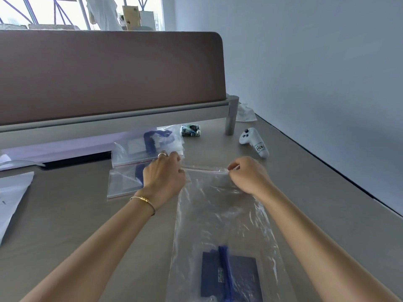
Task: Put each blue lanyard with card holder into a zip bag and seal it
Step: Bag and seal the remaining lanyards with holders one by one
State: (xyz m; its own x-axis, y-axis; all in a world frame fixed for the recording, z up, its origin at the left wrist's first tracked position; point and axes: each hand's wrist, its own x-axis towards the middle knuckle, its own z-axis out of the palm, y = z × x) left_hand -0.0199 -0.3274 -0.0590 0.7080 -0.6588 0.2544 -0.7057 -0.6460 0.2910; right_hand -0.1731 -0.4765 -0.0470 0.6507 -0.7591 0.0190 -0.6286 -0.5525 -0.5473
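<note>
Grey desk [305,182] fills lower frame. Brown partition panel [109,73] upper left, bright window [54,12] behind it. Pale blue-white wall [305,62] at right.

arms: bare, no sleeves | left wrist: thin gold bangle [144,200] | left finger: ring [162,154]

Soft daylight comes from the blown-out window [65,12] at top left. Glare streaks the zip bag [222,216], shadows are faint, straight edges bow outward, and distant detail seems slightly blurred.
</note>
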